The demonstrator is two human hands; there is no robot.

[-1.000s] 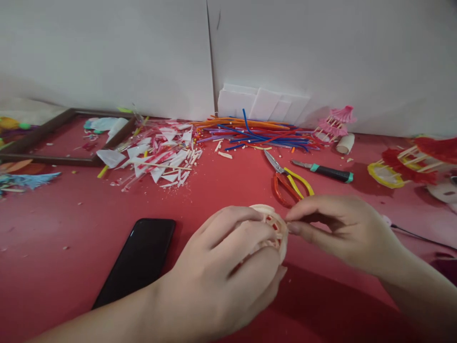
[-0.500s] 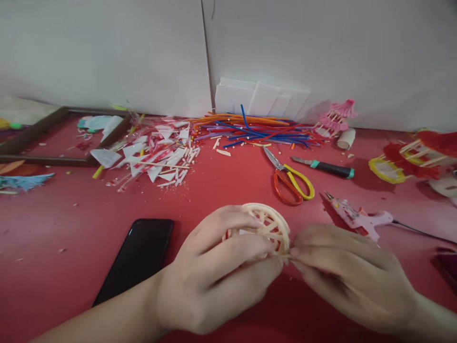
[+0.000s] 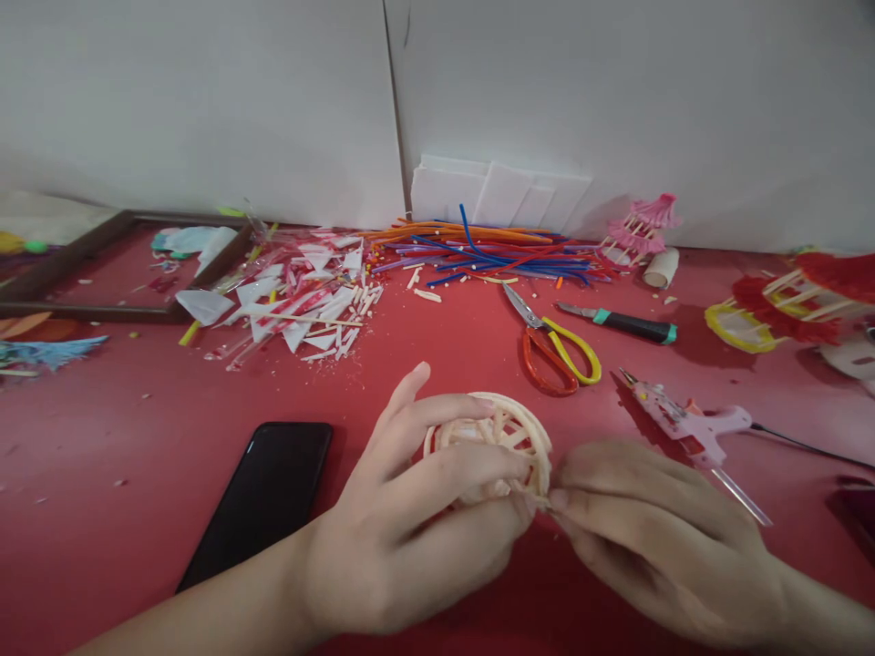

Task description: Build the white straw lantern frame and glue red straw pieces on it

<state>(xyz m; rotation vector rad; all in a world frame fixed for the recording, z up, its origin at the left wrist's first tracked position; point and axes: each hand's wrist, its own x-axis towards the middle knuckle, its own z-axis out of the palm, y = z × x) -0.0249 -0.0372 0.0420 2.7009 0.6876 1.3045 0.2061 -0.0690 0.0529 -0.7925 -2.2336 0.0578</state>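
Observation:
A small round cream-coloured openwork piece (image 3: pixel 516 424), with spokes inside its rim, sits low over the red tabletop. My left hand (image 3: pixel 424 501) is closed around its near and left sides, the index finger lifted away and the others over the rim. At the rim's right edge, my right hand (image 3: pixel 656 528) pinches the end of a thin cream strip (image 3: pixel 540 501) that lies against the piece. My left fingers cover much of the piece's near side, and the strip's tip is hidden between my right fingertips.
Scissors (image 3: pixel 553 351), a utility knife (image 3: pixel 619 322) and a pink glue gun (image 3: pixel 684 419) lie beyond my right hand. A black phone (image 3: pixel 263 497) is left of my hands. Behind are paper scraps (image 3: pixel 301 301), coloured pipe cleaners (image 3: pixel 492 251) and a dark frame (image 3: pixel 88 312).
My left index finger has lifted off the piece and points up. The piece has tilted slightly, and my right hand has shifted a little lower and left, uncovering the glue stick behind the gun.

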